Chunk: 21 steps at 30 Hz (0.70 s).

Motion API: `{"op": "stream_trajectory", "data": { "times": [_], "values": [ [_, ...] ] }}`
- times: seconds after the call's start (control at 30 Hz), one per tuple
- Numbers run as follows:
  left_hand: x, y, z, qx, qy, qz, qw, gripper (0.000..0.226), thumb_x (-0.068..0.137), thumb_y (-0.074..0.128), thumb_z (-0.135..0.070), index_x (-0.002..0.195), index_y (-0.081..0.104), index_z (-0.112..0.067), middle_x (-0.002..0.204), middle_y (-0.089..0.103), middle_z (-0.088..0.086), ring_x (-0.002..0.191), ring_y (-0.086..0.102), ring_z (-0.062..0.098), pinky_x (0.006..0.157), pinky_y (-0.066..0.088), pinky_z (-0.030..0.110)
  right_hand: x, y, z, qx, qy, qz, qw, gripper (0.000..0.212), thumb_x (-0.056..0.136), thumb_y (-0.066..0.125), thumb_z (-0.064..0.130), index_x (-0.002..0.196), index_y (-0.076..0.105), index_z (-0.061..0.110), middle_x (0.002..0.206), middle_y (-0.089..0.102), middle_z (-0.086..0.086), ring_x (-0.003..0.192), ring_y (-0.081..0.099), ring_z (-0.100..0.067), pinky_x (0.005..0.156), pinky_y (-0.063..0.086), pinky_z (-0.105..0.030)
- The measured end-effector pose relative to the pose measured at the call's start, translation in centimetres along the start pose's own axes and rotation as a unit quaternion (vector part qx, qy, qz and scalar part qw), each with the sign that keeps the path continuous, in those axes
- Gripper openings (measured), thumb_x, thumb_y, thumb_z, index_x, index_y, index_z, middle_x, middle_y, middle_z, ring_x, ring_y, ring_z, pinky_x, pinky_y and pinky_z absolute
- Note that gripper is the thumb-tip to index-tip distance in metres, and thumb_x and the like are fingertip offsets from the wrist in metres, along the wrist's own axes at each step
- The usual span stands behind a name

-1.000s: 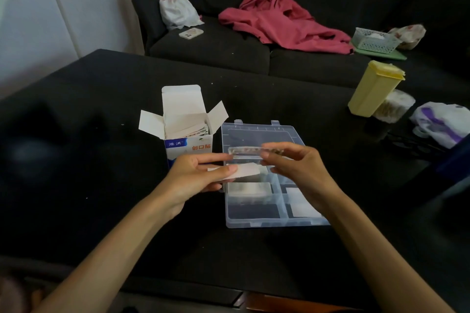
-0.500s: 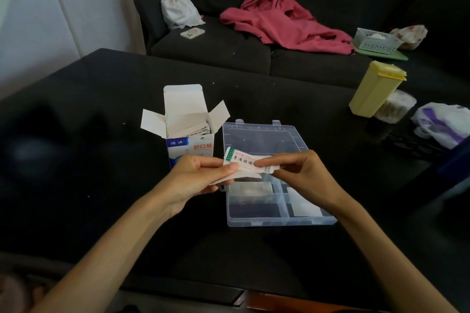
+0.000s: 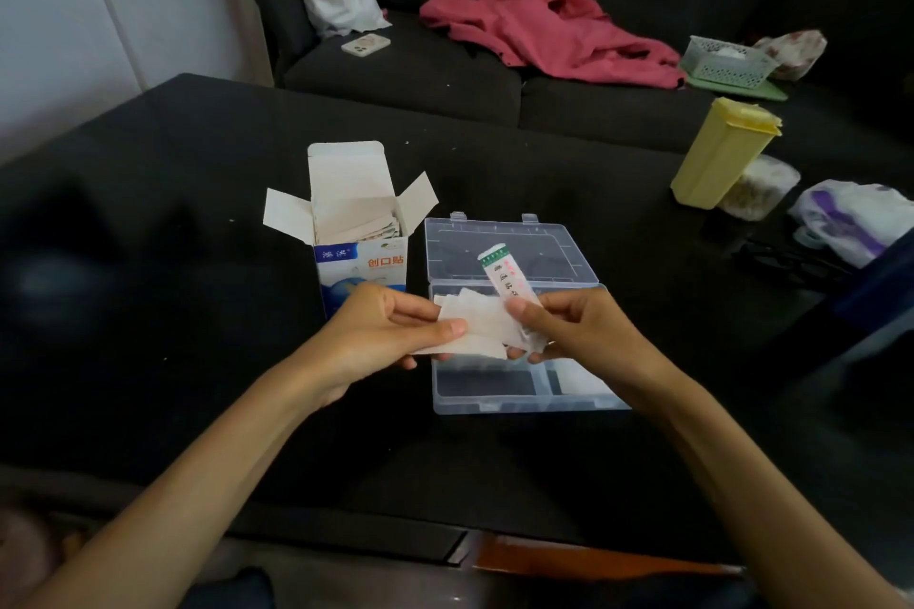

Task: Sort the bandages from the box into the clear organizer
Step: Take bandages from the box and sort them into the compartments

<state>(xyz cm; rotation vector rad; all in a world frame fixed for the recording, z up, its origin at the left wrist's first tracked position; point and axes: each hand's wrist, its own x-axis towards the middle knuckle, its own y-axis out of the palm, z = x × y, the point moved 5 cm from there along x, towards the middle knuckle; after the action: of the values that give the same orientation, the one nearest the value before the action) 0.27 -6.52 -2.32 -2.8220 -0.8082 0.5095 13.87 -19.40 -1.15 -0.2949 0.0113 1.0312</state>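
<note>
An open white and blue bandage box (image 3: pixel 361 262) stands upright on the black table with more wrapped bandages showing inside. Right of it lies the clear organizer (image 3: pixel 524 398), its lid (image 3: pixel 544 245) folded back flat. White bandages lie in its near right compartment (image 3: pixel 578 383). My left hand (image 3: pixel 381 331) pinches a small fan of white wrapped bandages (image 3: pixel 475 326) above the organizer. My right hand (image 3: pixel 578 326) pinches one bandage with a green end and printed text (image 3: pixel 504 272), tilted up and away from the fan.
A yellow lidded container (image 3: pixel 717 153) and a clear tub (image 3: pixel 756 188) stand at the right of the table (image 3: pixel 148 312), with a white and purple bag (image 3: pixel 850 218) beyond. A dark sofa behind holds a red garment (image 3: pixel 544 20), a phone (image 3: pixel 366 45) and a basket (image 3: pixel 727 62).
The printed bandage in my right hand has swung from lying flat across my hands to pointing up and away. The bandages in my left hand have spread into a fan.
</note>
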Motion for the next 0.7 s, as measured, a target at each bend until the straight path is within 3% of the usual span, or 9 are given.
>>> {"op": "stream_trajectory", "data": {
  "times": [0.13,0.27,0.43,0.57,0.7],
  "values": [
    [0.0,-0.2,0.4,0.031,-0.021,0.024,0.999,0.018,0.075,0.074,-0.030,0.092,0.069,-0.024,0.082,0.071,-0.012,0.071,0.068,0.001,0.049,0.044,0.010,0.5,-0.3,-0.6,-0.039,0.034,-0.006,0.999,0.026,0.084,0.063,0.029,0.104,0.069,0.015,0.093,0.059,0.014,0.074,0.065,-0.015,0.058,0.053,-0.016],
    [0.1,-0.8,0.4,0.029,-0.019,0.002,0.999,0.020,0.077,0.073,-0.028,0.096,0.069,-0.022,0.083,0.072,-0.009,0.075,0.067,0.004,0.048,0.043,0.010,1.1,-0.7,-0.3,-0.048,0.027,-0.015,0.998,0.020,0.080,0.068,0.026,0.098,0.071,0.019,0.091,0.059,0.015,0.078,0.063,-0.015,0.057,0.050,-0.014],
    [0.4,-1.2,0.5,0.015,-0.009,-0.018,1.000,0.007,0.079,0.072,-0.022,0.084,0.068,-0.027,0.067,0.069,-0.016,0.062,0.065,-0.006,0.046,0.044,0.008,1.9,-1.2,-0.1,-0.070,0.038,0.000,0.997,0.015,0.080,0.069,0.018,0.094,0.071,0.022,0.095,0.064,0.009,0.084,0.064,-0.014,0.061,0.055,-0.017],
    [0.0,-2.5,0.0,0.031,-0.011,-0.019,0.999,0.015,0.080,0.071,-0.024,0.093,0.067,-0.031,0.073,0.071,-0.011,0.066,0.067,-0.003,0.047,0.045,0.010,2.2,-1.6,-0.6,-0.128,0.042,-0.001,0.991,0.019,0.081,0.069,0.014,0.097,0.068,0.022,0.099,0.065,0.006,0.081,0.064,-0.010,0.064,0.056,-0.017],
    [-0.4,-4.9,-0.5,-0.001,0.028,-0.109,0.994,0.011,0.080,0.072,-0.021,0.089,0.070,-0.027,0.080,0.070,-0.010,0.066,0.068,0.000,0.047,0.046,0.011,2.6,-2.0,-0.6,-0.231,0.000,-0.025,0.973,0.027,0.083,0.068,0.015,0.109,0.068,0.013,0.113,0.065,-0.001,0.078,0.061,-0.006,0.061,0.054,-0.016]
  ]
}}
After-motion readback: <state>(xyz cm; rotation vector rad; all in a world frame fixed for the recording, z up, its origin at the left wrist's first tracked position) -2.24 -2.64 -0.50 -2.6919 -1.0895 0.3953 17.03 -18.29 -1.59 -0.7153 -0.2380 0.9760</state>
